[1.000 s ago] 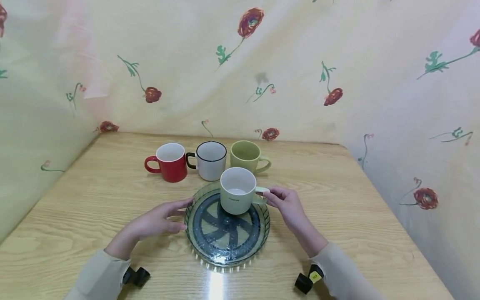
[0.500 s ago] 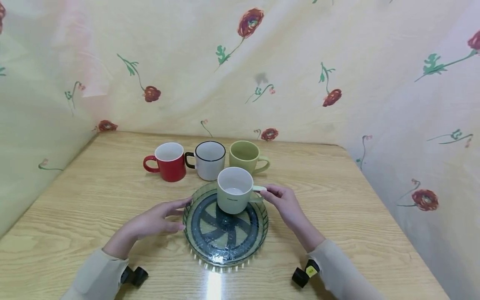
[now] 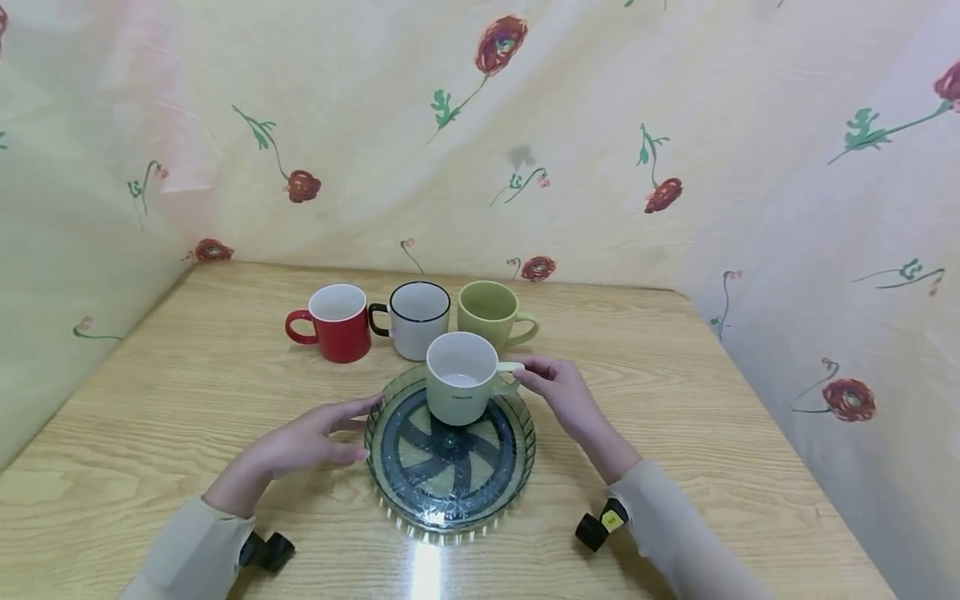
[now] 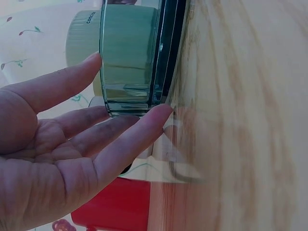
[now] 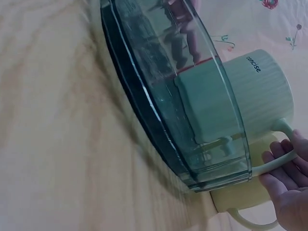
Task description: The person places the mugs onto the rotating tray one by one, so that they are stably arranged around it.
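Note:
A pale green mug point(image 3: 459, 398) with small dark lettering stands upright in the back part of a round clear glass dish point(image 3: 450, 508). My right hand point(image 3: 558, 392) pinches its handle between thumb and fingers, at the dish's right back rim. In the right wrist view the mug point(image 5: 262, 91) shows partly through the glass wall, and the right hand point(image 5: 288, 178) is at its handle. My left hand point(image 3: 318, 437) lies along the dish's left side, fingers spread and fairly straight. The left wrist view has that hand's fingertips point(image 4: 96, 62) right at the glass wall.
Behind the dish stand a red mug point(image 3: 345, 337), a white mug with a black rim point(image 3: 420, 333) and an olive green mug point(image 3: 480, 310), side by side. The wooden table point(image 3: 675, 400) meets a flower-printed cloth point(image 3: 600, 108) at the back and sides.
The pale green mug has moved a little to the left over the dish, with my right hand still on its handle. My left hand has stayed at the dish.

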`<state>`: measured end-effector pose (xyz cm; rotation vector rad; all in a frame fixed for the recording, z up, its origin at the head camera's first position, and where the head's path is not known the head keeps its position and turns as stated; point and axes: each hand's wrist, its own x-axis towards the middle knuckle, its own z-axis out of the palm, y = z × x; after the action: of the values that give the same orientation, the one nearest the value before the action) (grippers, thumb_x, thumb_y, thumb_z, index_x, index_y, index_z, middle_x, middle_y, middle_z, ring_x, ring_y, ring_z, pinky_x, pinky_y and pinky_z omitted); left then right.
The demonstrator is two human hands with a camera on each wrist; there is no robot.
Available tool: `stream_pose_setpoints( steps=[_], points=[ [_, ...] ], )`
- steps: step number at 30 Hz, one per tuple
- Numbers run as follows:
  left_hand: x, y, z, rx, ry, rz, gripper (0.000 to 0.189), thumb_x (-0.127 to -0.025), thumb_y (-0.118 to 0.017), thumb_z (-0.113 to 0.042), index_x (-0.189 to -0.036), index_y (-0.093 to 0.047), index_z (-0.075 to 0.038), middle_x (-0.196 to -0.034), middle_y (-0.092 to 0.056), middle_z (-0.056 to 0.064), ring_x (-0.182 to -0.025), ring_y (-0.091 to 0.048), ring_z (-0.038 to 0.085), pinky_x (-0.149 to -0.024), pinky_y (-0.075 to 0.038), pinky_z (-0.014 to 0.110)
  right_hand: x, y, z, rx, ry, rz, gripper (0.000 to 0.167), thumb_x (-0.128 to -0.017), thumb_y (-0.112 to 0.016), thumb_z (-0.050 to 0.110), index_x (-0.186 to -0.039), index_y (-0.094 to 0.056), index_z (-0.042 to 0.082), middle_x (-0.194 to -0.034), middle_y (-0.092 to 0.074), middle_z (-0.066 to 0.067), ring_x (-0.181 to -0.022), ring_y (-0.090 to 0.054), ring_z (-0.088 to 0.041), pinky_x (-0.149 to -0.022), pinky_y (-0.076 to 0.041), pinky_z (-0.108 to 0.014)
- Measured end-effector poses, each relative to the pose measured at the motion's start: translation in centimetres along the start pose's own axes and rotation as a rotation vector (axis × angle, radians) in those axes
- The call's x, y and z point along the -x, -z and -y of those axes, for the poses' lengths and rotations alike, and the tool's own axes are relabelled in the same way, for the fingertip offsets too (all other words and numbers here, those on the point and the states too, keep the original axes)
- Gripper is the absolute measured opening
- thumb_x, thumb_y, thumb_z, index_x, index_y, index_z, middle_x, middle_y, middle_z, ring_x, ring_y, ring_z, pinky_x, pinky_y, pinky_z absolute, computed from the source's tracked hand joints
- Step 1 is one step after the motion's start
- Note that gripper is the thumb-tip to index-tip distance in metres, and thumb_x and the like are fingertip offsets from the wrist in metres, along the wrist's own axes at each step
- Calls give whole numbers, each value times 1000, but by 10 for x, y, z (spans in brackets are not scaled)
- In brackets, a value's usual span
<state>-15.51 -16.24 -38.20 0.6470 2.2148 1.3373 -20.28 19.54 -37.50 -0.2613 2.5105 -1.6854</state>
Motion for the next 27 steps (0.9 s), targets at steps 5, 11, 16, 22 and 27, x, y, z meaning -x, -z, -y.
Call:
stream_pose_setpoints(
  steps=[5,11,16,22,27],
  points=[
    [0,0,0,12,12,3,75,-90,-67,-16,-152,-26,-2,-155,-26,29,-135,-38,52,-104,-45,55,-5,-2,4,-22,-28,3,31,-97,-59,17,-123,-65,1,-117,-69,-13,-102,-60,-6,-102,-48,-40],
    [0,0,0,12,14,0,75,-90,-66,-16,-152,-26,-3,-155,-26,29,-135,-38,52,-103,-46,54,-11,-4,8,-19,-15,2,31,-96,-60,16,-122,-64,0,-118,-68,-12,-101,-60,-6,-102,-49,-41],
    [0,0,0,8,14,-5,75,-90,-66,-16,-152,-26,-2,-155,-26,29,-135,-38,52,-103,-46,54,-16,-6,10,-11,-17,9,31,-96,-60,17,-122,-65,1,-119,-68,-13,-103,-61,-8,-104,-48,-43],
    [0,-1,0,11,6,-2,75,-91,-66,-16,-152,-26,-1,-154,-26,31,-135,-37,52,-104,-45,55,-23,-8,10,-23,-2,16,32,-96,-60,14,-124,-63,-1,-119,-67,-16,-98,-62,-6,-101,-51,-39],
    [0,0,0,16,15,0,75,-90,-67,-16,-152,-26,-2,-154,-27,30,-135,-37,52,-103,-46,55,-27,-10,12,-11,-11,20,32,-96,-60,16,-124,-63,1,-119,-67,-16,-98,-62,-6,-100,-51,-38]
  ],
)
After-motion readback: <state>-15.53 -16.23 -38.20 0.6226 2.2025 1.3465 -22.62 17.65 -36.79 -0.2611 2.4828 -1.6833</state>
